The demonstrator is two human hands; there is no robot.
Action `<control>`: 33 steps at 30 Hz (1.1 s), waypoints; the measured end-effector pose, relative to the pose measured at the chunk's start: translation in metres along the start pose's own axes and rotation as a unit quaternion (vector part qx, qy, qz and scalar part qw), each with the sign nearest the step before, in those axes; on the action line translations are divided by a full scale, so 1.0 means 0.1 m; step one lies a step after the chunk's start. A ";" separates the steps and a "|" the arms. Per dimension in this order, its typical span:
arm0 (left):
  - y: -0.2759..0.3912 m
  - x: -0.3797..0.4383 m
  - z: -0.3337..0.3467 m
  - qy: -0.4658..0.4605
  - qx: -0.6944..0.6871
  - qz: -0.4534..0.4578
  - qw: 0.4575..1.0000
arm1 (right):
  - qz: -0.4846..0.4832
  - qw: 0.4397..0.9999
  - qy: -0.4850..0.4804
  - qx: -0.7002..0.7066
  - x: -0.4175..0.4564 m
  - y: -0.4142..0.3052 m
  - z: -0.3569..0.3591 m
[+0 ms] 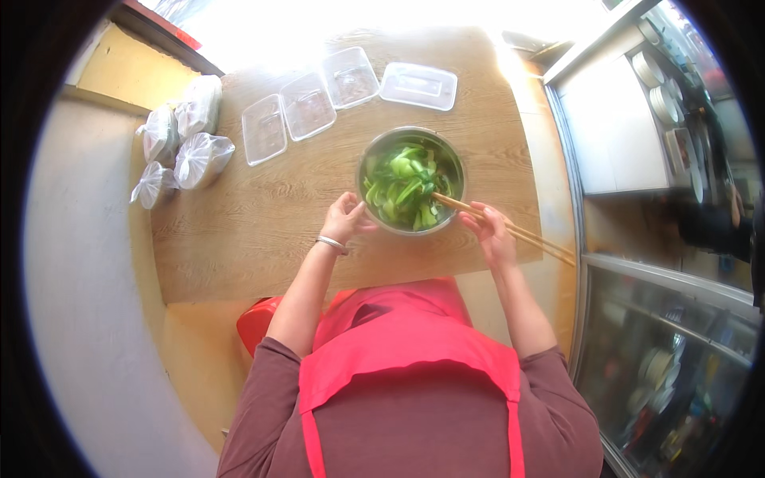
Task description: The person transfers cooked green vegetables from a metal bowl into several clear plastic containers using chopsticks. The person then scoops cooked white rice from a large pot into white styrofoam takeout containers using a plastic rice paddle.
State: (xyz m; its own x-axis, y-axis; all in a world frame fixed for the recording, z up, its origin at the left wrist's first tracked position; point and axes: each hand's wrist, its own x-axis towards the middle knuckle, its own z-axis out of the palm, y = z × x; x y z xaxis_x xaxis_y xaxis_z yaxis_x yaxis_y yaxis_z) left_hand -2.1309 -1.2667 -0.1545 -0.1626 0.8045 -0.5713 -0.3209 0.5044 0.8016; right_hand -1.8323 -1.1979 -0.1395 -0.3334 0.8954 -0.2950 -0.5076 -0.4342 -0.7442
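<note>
A round metal bowl (412,230) stands on the wooden table in front of me, with cooked leafy greens (403,185), which look like bok choy, inside. My right hand (491,229) holds a pair of long wooden chopsticks (526,235) at the bowl's right side, and their tips are in among the greens. At the lower left rim is my left hand (348,218), its thumb and fingers bent around or against the bowl's side; whether it grips the rim is hard to tell. A metal bracelet circles the left wrist.
Three clear plastic containers (265,129) lie in a slanted row behind the bowl, beside a translucent plastic lid or container (418,86). Several tied plastic bags (200,160) with contents sit at the table's left edge by the wall. Stacked dishes (663,104) stand on the right, beyond a metal frame.
</note>
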 end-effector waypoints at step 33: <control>0.48 -0.29 -1.90 0.060 -0.034 0.015 0.998 | -0.014 0.997 0.037 -0.063 0.64 0.22 -0.11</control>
State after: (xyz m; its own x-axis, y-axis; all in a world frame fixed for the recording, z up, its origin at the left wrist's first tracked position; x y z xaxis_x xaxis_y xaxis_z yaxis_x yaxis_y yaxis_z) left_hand -2.3191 -1.3257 -0.1328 -0.2817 0.7733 -0.5680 -0.3761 0.4556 0.8068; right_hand -1.8556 -1.1491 -0.1811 -0.2591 0.9138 -0.3127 -0.4110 -0.3973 -0.8205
